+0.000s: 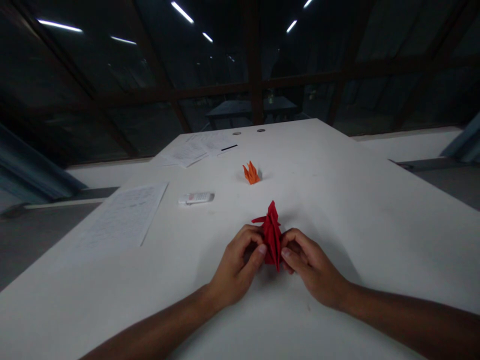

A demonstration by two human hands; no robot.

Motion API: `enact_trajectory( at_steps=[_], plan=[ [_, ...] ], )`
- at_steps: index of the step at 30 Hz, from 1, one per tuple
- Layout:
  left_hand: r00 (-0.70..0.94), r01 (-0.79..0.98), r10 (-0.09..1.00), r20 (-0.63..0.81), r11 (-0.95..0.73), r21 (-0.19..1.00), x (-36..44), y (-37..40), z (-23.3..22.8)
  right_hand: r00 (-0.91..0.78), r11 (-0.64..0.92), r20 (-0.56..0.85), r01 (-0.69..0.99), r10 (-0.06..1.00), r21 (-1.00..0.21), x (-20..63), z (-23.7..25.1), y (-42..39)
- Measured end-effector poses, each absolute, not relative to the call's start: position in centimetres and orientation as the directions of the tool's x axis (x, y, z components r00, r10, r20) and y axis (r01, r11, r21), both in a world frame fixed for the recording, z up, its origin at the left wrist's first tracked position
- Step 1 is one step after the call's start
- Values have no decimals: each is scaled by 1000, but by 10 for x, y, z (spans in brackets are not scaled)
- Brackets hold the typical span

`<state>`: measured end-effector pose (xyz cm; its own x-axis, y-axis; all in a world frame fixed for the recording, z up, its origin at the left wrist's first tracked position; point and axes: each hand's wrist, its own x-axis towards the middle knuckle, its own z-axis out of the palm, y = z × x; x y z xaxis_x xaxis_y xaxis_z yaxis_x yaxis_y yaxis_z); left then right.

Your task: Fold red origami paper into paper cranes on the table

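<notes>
Between my hands, low over the near part of the table, is a red origami crane [272, 235] with folded, pointed ends. My left hand [242, 262] pinches its left side between thumb and fingers. On the opposite side my right hand [309, 262] has its thumb and curled fingers closed on the red paper. Beyond them an orange origami crane [251, 173] stands on the tabletop, touched by neither hand. The underside of the red crane and some of my fingertips are hidden.
A white table [337, 200] carries a white packet [197, 198] left of the cranes. Written sheets [123, 215] lie at the left, with more papers [198, 147] and a black pen [229, 147] farther back. Two small round objects [261, 130] sit near the far edge, before dark windows.
</notes>
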<state>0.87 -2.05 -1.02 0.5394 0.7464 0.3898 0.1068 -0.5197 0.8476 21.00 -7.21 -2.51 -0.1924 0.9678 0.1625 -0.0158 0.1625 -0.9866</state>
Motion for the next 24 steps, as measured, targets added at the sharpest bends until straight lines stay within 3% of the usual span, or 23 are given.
enact_trajectory(
  at_steps=[24],
  plan=[
    [537,115,754,379,-510,852,10,-21,-10,-171,206,198,33,965,-978,209,-19,-71]
  ],
)
